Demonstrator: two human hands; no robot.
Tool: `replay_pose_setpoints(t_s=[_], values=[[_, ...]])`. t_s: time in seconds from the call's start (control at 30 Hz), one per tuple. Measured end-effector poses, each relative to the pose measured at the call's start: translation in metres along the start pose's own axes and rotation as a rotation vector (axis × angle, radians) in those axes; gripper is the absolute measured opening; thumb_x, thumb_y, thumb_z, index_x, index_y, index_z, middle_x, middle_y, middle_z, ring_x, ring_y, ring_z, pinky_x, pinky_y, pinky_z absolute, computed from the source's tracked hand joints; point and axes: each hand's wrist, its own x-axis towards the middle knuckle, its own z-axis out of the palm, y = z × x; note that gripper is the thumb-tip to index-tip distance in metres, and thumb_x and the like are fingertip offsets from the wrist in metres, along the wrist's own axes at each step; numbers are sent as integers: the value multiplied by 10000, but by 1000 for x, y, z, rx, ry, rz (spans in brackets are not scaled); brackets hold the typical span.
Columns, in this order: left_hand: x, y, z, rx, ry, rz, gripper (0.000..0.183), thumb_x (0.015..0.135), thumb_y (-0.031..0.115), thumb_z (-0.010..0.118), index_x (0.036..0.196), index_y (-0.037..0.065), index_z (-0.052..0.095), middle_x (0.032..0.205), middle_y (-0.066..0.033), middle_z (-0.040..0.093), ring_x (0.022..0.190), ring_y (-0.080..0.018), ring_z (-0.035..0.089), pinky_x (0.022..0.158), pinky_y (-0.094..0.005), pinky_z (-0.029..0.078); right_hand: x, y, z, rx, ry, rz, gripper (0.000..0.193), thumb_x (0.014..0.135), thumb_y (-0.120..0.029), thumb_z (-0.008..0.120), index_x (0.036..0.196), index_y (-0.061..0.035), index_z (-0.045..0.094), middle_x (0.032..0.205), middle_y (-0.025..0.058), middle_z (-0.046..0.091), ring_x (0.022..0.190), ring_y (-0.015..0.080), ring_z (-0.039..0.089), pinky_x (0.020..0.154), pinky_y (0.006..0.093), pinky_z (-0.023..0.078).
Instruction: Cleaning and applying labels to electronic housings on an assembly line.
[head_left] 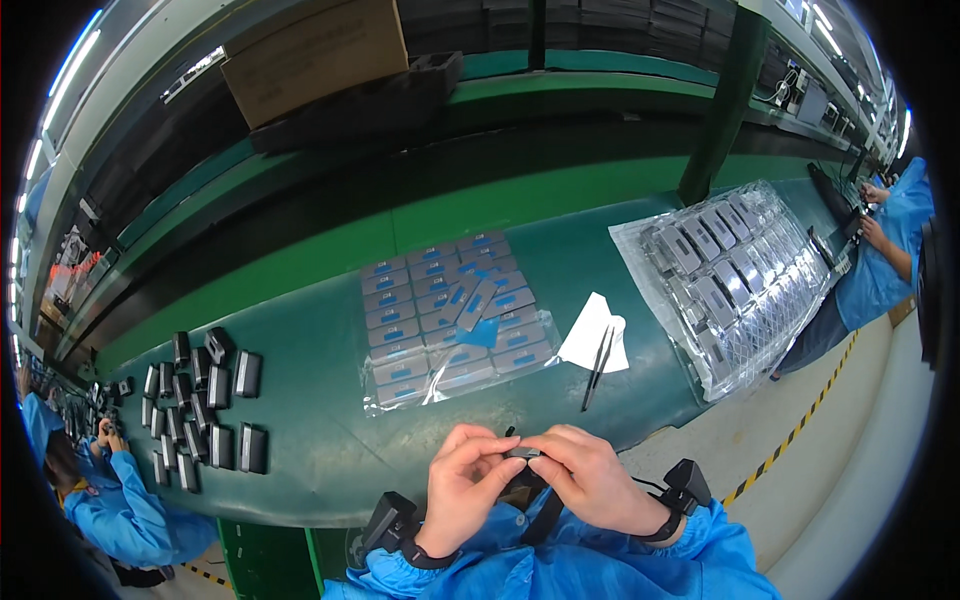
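Observation:
Close to my body, at the near edge of the bench, both hands pinch a small dark grey rectangular part (522, 453). My left hand (468, 482) grips its left end between thumb and fingertips. The right end sits in the closed fingers of my right hand (585, 478). The fingers cover much of the part, so its exact kind cannot be made out. Just beyond my right hand, a pair of dark tweezers (597, 372) lies partly on a white sheet of paper (597, 330). A sheet of flat grey labelled plates (400, 325) lies farther off, with several loose plates on top.
Several black block-shaped housings (221, 446) stand at the left on the green bench (310, 430). To the right lies a clear plastic tray (765, 265) with grey parts. A cardboard box (315, 60) rests on the shelf above. Co-workers in blue sit at left (140, 510) and right (900, 215).

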Motion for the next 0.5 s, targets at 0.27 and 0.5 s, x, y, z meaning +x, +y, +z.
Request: replay_pose_setpoints(t_s=[0.27, 0.5], values=[[-4, -5, 4, 76, 42, 47, 105, 791, -30, 660, 892, -28, 631, 835, -27, 529, 706, -96, 528, 624, -207, 440, -6, 13, 20, 126, 167, -54, 161, 840, -84, 570, 959, 9, 626, 813, 152, 595, 678, 311, 589, 580, 364, 462], [11, 11, 24, 158, -350, 130, 133, 826, -33, 620, 957, -38, 634, 917, -41, 519, 760, -103, 506, 674, -211, 406, -20, -1, -42, 31, -108, 209, 175, 805, -152, 657, 892, -3, 633, 704, 121, 608, 571, 216, 585, 546, 320, 453]])
